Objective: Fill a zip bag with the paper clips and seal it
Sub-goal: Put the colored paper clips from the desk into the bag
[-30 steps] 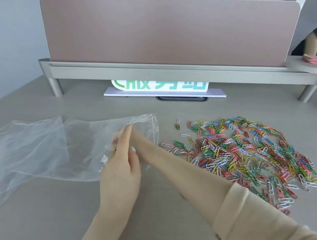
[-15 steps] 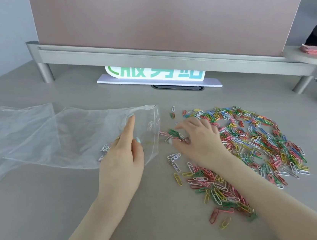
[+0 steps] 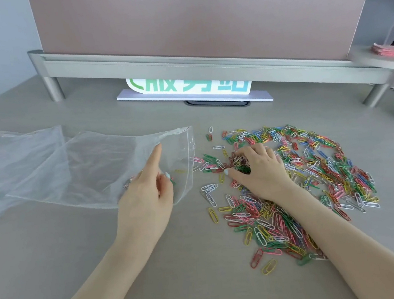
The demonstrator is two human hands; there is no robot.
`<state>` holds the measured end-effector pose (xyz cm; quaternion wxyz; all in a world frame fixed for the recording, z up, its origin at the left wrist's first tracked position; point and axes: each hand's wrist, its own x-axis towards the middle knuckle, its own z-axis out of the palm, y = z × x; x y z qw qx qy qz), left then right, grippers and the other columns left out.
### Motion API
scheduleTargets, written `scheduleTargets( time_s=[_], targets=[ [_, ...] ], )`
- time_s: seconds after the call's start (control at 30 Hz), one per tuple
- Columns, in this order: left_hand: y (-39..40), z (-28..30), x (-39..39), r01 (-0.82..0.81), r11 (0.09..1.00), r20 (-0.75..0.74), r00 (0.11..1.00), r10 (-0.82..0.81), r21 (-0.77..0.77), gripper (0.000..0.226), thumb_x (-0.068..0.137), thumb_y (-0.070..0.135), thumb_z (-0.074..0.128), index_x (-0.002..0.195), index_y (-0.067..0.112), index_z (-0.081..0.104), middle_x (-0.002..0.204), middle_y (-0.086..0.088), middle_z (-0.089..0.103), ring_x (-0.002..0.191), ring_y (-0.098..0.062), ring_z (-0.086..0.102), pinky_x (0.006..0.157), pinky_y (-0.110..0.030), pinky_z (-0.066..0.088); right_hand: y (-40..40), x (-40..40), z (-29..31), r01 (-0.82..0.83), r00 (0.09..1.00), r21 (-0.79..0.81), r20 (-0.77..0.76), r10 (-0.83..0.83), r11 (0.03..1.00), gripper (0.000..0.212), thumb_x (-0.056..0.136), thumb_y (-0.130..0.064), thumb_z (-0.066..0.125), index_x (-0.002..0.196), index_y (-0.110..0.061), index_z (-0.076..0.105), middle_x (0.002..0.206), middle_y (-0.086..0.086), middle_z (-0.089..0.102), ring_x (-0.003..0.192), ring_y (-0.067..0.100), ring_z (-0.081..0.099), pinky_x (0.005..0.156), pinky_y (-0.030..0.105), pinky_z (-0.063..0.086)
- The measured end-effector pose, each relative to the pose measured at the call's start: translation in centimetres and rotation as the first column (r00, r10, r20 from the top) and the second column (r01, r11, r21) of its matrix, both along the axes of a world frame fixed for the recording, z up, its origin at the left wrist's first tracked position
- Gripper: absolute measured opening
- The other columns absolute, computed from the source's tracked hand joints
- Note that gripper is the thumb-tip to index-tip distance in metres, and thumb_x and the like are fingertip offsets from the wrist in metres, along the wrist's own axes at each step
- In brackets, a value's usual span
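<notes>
— How is the zip bag held?
— Its mouth is pinched by the left hand; a second bag lies behind.
— And the paper clips?
— Heaped on the desk; some are gripped by the right hand, fingers curled.

- The near part of the bench, between the two forearms and out to the left front, is bare and open to a hand.
- The paper clips spread wide over the right half; a hand crossing there passes over or through them.
- The zip bag lies flat on the left with its mouth held up toward the clips, and only a narrow strip with a few stray clips separates them.
- A second clear bag lies partly under it, covering the far left.
- Behind, the pink divider on its metal rail closes off the back; a low gap under the rail is partly blocked by a white sign.
</notes>
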<state>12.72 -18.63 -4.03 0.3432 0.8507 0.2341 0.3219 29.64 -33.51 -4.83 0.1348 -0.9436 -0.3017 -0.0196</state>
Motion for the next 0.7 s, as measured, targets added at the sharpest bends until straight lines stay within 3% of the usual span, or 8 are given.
scheduleTargets(
  time_s=[0.17, 0.3, 0.5, 0.7],
  targets=[
    [-0.1, -0.3, 0.2, 0.030, 0.999, -0.012, 0.999, -0.030, -0.013, 0.053, 0.093, 0.011, 0.045, 0.141, 0.028, 0.035, 0.061, 0.010, 0.043, 0.072, -0.026, 0.046, 0.075, -0.045, 0.049, 0.5, 0.2, 0.4, -0.115, 0.993, 0.026, 0.019, 0.115, 0.993, 0.043, 0.089, -0.048, 0.047, 0.120, -0.018, 0.046, 0.119, 0.005, 0.051, 0.106, 0.026, 0.053, 0.082, 0.036, 0.045],
    [0.0, -0.5, 0.2, 0.015, 1.000, -0.004, 1.000, -0.015, -0.014, 0.053, 0.093, 0.010, 0.046, 0.141, 0.029, 0.035, 0.057, 0.013, 0.042, 0.067, -0.022, 0.042, 0.071, -0.039, 0.045, 0.9, 0.1, 0.9, -0.174, 0.983, -0.010, 0.051, 0.174, 0.985, 0.035, 0.093, -0.042, 0.045, 0.114, -0.013, 0.046, 0.088, 0.002, 0.051, 0.073, 0.022, 0.050, 0.062, 0.030, 0.038],
    [0.3, -0.7, 0.3, 0.037, 0.999, 0.001, 0.999, -0.037, 0.003, 0.054, 0.092, 0.010, 0.047, 0.141, 0.029, 0.034, 0.063, 0.017, 0.045, 0.069, -0.024, 0.045, 0.073, -0.042, 0.048, 0.9, 0.1, 1.1, -0.197, 0.979, -0.023, 0.043, 0.198, 0.980, 0.030, 0.096, -0.036, 0.041, 0.110, -0.010, 0.046, 0.079, 0.003, 0.052, 0.074, 0.030, 0.059, 0.057, 0.030, 0.040],
    [0.3, -0.8, 0.4, 0.038, 0.999, 0.020, 0.999, -0.038, 0.003, 0.055, 0.091, 0.009, 0.048, 0.141, 0.029, 0.035, 0.061, 0.015, 0.043, 0.070, -0.025, 0.048, 0.074, -0.043, 0.048, 0.6, 0.1, 1.3, -0.181, 0.982, 0.089, 0.071, 0.175, 0.979, 0.024, 0.096, -0.031, 0.040, 0.099, -0.009, 0.050, 0.070, 0.005, 0.051, 0.061, 0.031, 0.052, 0.051, 0.031, 0.038]
  ],
)
